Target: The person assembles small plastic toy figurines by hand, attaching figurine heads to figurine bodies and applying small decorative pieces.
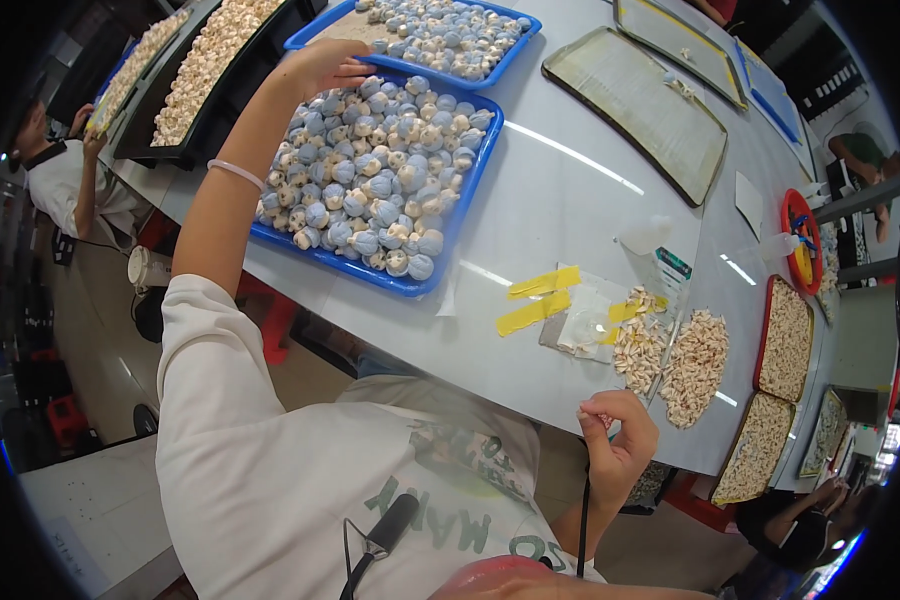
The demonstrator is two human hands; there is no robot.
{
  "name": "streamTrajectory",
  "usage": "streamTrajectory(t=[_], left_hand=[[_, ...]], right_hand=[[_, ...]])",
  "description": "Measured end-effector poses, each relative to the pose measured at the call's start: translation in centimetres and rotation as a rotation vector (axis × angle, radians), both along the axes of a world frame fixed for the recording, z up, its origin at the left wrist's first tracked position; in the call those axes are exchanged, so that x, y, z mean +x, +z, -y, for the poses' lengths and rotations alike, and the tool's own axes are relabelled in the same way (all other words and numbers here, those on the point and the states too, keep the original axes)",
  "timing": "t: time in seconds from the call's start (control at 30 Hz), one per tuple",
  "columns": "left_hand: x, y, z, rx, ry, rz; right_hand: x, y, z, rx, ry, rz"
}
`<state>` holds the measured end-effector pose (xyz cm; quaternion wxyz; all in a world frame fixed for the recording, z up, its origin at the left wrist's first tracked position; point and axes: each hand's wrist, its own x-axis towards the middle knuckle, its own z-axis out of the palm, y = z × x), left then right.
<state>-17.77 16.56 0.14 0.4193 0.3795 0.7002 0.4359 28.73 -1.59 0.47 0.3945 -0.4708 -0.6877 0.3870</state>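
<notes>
My left hand (pixel 328 68) reaches to the far left corner of a blue tray (pixel 480 190). Its fingers are stretched out over the far rim, and nothing shows in them. Many small blue-and-cream figurines (pixel 370 170), rounded and ribbed, fill this tray. Near the front table edge my right hand (pixel 622 437) is closed in a pinch, thumb against index finger. Whatever sits between those fingertips is too small to make out. Just beyond it lie two heaps of small cream pieces, one narrow pile (pixel 640 350) and one wider pile (pixel 697 368).
Yellow tape strips (pixel 535 312) lie on the white table (pixel 560 220). A second blue tray (pixel 530 30) holds similar figurines. Black trays (pixel 185 155), a large flat tray (pixel 640 110), a red basin (pixel 798 235) and red trays (pixel 770 370) stand around. Other people sit at both sides.
</notes>
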Motion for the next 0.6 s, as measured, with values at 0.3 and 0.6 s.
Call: streamTrajectory(t=[0.3,0.6], left_hand=[[5.7,-1.2,4.8,0.190,-0.402,-0.896],[6.7,0.2,11.6,0.239,-0.426,-0.806]], right_hand=[[-0.8,0.0,0.1,0.002,0.029,0.020],[-0.7,-0.7,1.1,0.037,0.040,0.039]])
